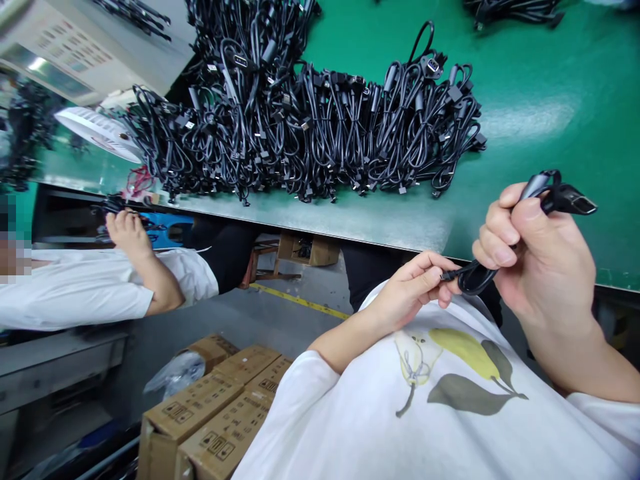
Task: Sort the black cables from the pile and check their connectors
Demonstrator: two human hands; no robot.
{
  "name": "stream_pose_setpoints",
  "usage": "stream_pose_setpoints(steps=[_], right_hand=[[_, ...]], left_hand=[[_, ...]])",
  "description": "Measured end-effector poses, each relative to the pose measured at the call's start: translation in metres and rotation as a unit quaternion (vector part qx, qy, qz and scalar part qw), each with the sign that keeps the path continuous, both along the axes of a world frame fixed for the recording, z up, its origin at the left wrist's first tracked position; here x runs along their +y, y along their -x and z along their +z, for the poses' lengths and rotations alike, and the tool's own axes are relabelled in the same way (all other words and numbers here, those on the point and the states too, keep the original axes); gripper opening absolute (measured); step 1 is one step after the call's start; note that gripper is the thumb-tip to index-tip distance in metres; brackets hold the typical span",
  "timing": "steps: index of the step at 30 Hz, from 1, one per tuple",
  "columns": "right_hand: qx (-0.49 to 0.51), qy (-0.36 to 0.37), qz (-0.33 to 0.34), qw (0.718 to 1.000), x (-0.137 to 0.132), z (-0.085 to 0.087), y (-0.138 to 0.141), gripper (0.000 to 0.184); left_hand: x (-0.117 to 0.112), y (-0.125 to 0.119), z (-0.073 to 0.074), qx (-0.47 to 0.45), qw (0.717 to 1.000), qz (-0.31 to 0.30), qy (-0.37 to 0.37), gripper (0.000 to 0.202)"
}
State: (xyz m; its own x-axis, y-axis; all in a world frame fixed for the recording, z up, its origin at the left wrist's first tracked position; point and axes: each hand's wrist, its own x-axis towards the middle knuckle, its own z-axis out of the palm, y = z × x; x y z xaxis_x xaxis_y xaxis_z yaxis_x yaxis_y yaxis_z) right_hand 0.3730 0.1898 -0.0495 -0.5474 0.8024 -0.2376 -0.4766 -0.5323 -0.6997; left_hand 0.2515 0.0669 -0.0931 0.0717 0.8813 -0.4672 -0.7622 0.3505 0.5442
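A black cable (475, 277), folded into a bundle, is held in front of my shirt at the table's edge. My right hand (543, 253) is closed round the bundle, and a wide black connector sticks out past the thumb. With thumb and fingers, my left hand (417, 287) pinches the cable near its small end plug. Part of the bundle is hidden inside my right palm. Beyond my hands, a long heap of tied black cables (320, 133) lies on the green table (540, 120).
At the left a co-worker's hand (129, 232) holds dark cables. A beige device (90, 47) and a white round object (100, 133) stand at the back left. Cardboard boxes (215, 407) are stacked on the floor. More cables (515, 12) lie at the far right.
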Motion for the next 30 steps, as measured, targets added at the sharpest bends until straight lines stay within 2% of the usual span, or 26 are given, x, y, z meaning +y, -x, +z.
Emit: stream_pose_setpoints(steps=[7,10,12,13,14,15,16,17,19,20,21,22,23,24,25,26,28,29,30], right_hand=[[0.020,-0.029,-0.003,0.999,-0.006,-0.004,0.000,0.022],[-0.009,0.012,0.054,0.998,-0.004,-0.014,-0.004,0.018],[-0.030,0.028,0.089,0.995,0.005,-0.021,-0.010,0.012],[-0.038,0.022,0.089,0.995,0.011,-0.024,-0.014,0.014],[-0.046,0.008,0.081,0.996,0.017,-0.027,-0.019,0.019],[-0.057,-0.008,0.072,0.996,0.023,-0.030,-0.024,0.027],[-0.072,-0.024,0.069,0.995,0.027,-0.032,-0.028,0.032],[-0.090,-0.037,0.073,0.993,0.030,-0.034,-0.033,0.036],[-0.128,-0.057,0.100,0.985,0.031,-0.038,-0.040,0.036],[-0.145,-0.064,0.116,0.980,0.029,-0.040,-0.042,0.033],[-0.161,-0.073,0.128,0.976,0.026,-0.042,-0.045,0.031],[-0.174,-0.084,0.133,0.972,0.023,-0.045,-0.047,0.030],[-0.187,-0.096,0.130,0.969,0.021,-0.047,-0.050,0.030],[-0.201,-0.106,0.120,0.967,0.019,-0.048,-0.052,0.031],[-0.214,-0.112,0.105,0.965,0.018,-0.050,-0.054,0.032],[-0.224,-0.116,0.085,0.964,0.018,-0.051,-0.055,0.032],[-0.232,-0.126,0.048,0.963,0.019,-0.052,-0.054,0.034],[-0.231,-0.137,0.039,0.962,0.020,-0.052,-0.051,0.035],[-0.229,-0.155,0.037,0.960,0.020,-0.052,-0.047,0.038]], left_hand=[[0.003,-0.007,-0.003,0.046,0.999,-0.024,-0.016,0.047],[0.002,-0.010,-0.007,0.087,0.989,-0.109,-0.054,0.050],[0.006,-0.003,-0.005,0.205,0.963,-0.147,-0.092,0.046],[0.011,0.004,-0.002,0.308,0.934,-0.133,-0.120,0.042],[0.019,0.014,0.002,0.426,0.887,-0.095,-0.152,0.038],[0.030,0.024,0.007,0.541,0.820,-0.040,-0.182,0.035],[0.046,0.036,0.012,0.642,0.738,0.018,-0.206,0.034],[0.064,0.047,0.017,0.711,0.666,0.062,-0.215,0.034],[0.108,0.067,0.021,0.808,0.553,0.083,-0.188,0.041],[0.129,0.075,0.021,0.843,0.509,0.064,-0.160,0.045],[0.148,0.080,0.020,0.866,0.480,0.035,-0.133,0.043],[0.163,0.084,0.019,0.876,0.469,0.006,-0.115,0.039],[0.172,0.086,0.019,0.872,0.474,-0.007,-0.119,0.035],[0.176,0.086,0.020,0.855,0.502,0.001,-0.129,0.030],[0.174,0.084,0.021,0.821,0.553,0.023,-0.144,0.028],[0.167,0.080,0.024,0.765,0.621,0.052,-0.161,0.028],[0.144,0.067,0.030,0.585,0.786,0.092,-0.179,0.029],[0.131,0.059,0.032,0.478,0.855,0.087,-0.178,0.029],[0.118,0.049,0.033,0.380,0.906,0.074,-0.171,0.031]])
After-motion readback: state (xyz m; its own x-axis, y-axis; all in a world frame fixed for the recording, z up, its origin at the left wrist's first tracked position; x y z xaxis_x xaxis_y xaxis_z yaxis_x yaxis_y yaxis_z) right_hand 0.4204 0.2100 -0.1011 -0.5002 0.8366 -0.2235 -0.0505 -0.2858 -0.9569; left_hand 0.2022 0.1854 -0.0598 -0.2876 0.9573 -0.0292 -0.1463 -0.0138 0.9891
